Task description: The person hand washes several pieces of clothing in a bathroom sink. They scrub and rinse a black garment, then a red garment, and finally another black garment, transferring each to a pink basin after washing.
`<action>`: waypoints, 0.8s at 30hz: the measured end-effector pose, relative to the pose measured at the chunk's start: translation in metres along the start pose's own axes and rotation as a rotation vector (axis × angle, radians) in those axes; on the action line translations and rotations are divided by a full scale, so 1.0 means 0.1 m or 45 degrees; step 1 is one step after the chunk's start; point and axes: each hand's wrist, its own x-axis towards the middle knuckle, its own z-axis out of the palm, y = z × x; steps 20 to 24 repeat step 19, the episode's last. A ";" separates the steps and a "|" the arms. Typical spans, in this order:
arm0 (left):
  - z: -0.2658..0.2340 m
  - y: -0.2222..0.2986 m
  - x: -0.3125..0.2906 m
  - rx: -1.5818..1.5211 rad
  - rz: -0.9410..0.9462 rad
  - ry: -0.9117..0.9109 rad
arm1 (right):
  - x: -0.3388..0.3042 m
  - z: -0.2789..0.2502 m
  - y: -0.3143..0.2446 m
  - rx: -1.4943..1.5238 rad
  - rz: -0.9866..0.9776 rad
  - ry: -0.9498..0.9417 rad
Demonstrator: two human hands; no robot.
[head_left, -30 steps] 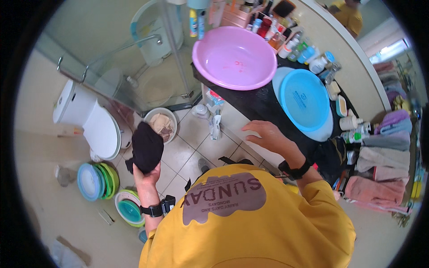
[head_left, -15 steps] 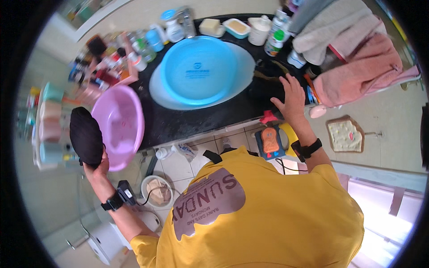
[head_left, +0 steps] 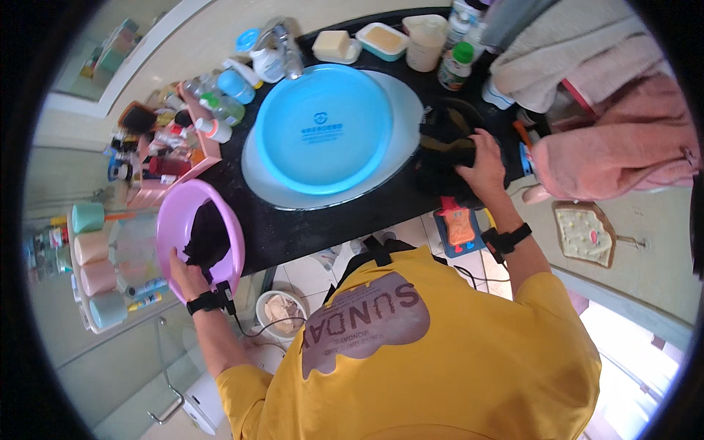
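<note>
In the purple basin (head_left: 236, 238) at the left lies a bunched black cloth (head_left: 207, 233). My left hand (head_left: 189, 277) is at the basin's near side, beside the cloth. It looks loosened, with part of its fingers hard to make out. On the counter right of the sink sits a pile of dark cloth (head_left: 447, 150). My right hand (head_left: 485, 170) is curled over its right side, fingers and thumb closing on the fabric. Between the hands, a round blue basin (head_left: 323, 172) stands in the white sink (head_left: 405, 139).
Behind the sink are a faucet (head_left: 290, 60), soap dishes (head_left: 383, 42) and several bottles. A pink organizer (head_left: 209, 152) of toiletries stands at the left. Pink towels (head_left: 609, 158) hang at the right. Below the counter is a white bin (head_left: 262, 314); black cords run from my wrists.
My left hand has lowered the black cloth into the purple basin. My right hand has come down and curled onto the dark cloth. The view has shifted slightly.
</note>
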 end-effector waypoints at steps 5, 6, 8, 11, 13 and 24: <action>0.72 0.42 -0.45 -0.240 -0.015 -0.365 | 0.11 -0.18 -0.09 0.309 0.001 0.077; 0.85 0.44 -0.61 -0.250 -0.067 -0.568 | 0.14 -0.26 -0.16 0.329 -0.036 0.163; 1.11 0.44 -0.91 -0.219 -0.154 -0.924 | 0.23 -0.46 -0.33 0.689 -0.030 0.053; 1.52 0.29 -1.24 -0.114 -0.410 -1.201 | 0.34 -0.66 -0.71 0.878 -0.105 0.117; 1.81 0.11 -1.35 -0.106 -0.595 -1.363 | 0.38 -0.73 -0.97 1.061 -0.270 0.117; 2.64 -0.42 -1.48 -0.337 -1.012 -1.601 | 0.56 -0.10 -1.95 1.433 -0.060 0.085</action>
